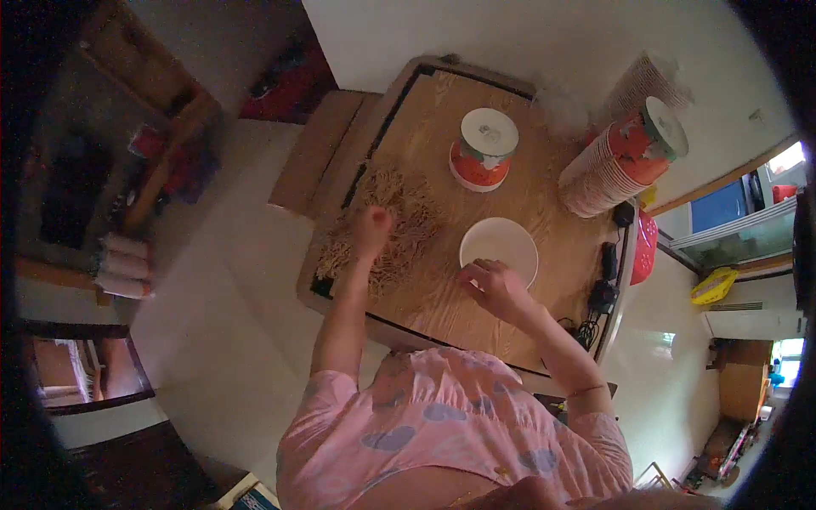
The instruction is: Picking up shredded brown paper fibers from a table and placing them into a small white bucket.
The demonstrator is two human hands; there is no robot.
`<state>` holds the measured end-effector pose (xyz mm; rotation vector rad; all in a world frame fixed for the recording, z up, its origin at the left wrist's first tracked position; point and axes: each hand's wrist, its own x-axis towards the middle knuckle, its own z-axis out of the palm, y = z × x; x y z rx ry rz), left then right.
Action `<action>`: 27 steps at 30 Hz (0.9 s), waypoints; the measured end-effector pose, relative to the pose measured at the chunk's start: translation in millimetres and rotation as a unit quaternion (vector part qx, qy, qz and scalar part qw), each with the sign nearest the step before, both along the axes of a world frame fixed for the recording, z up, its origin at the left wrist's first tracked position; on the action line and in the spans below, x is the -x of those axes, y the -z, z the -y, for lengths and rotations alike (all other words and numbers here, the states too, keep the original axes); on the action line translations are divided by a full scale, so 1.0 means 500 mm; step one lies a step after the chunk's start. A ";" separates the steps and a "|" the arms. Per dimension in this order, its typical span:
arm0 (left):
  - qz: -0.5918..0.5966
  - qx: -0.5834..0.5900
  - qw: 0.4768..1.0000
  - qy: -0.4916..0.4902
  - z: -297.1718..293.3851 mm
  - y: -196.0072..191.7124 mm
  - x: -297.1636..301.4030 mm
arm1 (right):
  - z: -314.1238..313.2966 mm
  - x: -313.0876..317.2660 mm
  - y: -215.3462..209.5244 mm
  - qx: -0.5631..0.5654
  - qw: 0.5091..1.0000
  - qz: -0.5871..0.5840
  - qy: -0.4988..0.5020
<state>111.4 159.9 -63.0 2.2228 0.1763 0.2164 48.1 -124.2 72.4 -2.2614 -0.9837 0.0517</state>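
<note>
A heap of tan noodle-like strands (387,225) lies spread over the left part of a wooden table (442,306). My left hand (372,226) is closed over the heap and grips a bunch of the strands. An open white bowl (499,248) stands just right of the heap. My right hand (491,285) rests on the bowl's near rim, its fingers curled against it. Whether it holds anything else I cannot tell.
A lidded red-and-white bowl (483,150) stands at the table's far side. A long tilted stack of the same bowls (625,159) lies at the far right. Black cables and adapters (600,293) sit at the right edge, a red basin (643,246) beyond it. Pale floor surrounds the table.
</note>
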 end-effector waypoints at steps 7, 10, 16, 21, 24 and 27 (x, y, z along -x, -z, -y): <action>0.111 0.203 0.973 -0.012 0.054 -0.233 0.045 | -0.071 0.064 0.068 -0.320 0.886 -0.327 0.070; 0.068 0.069 0.993 0.063 0.131 -0.263 0.123 | -0.108 0.077 0.148 -0.372 0.824 -0.382 0.193; 0.024 0.132 0.986 0.103 0.197 -0.066 0.273 | -0.126 0.106 0.163 -0.434 0.712 -0.510 0.211; 0.037 0.096 0.993 0.055 0.224 -0.088 0.284 | -0.103 0.106 0.157 -0.391 0.764 -0.456 0.238; 0.063 0.154 0.985 0.051 0.214 -0.059 0.278 | -0.103 0.098 0.150 -0.418 0.743 -0.469 0.233; 0.046 0.204 0.977 0.053 0.223 -0.082 0.274 | -0.090 0.096 0.117 -0.427 0.713 -0.507 0.228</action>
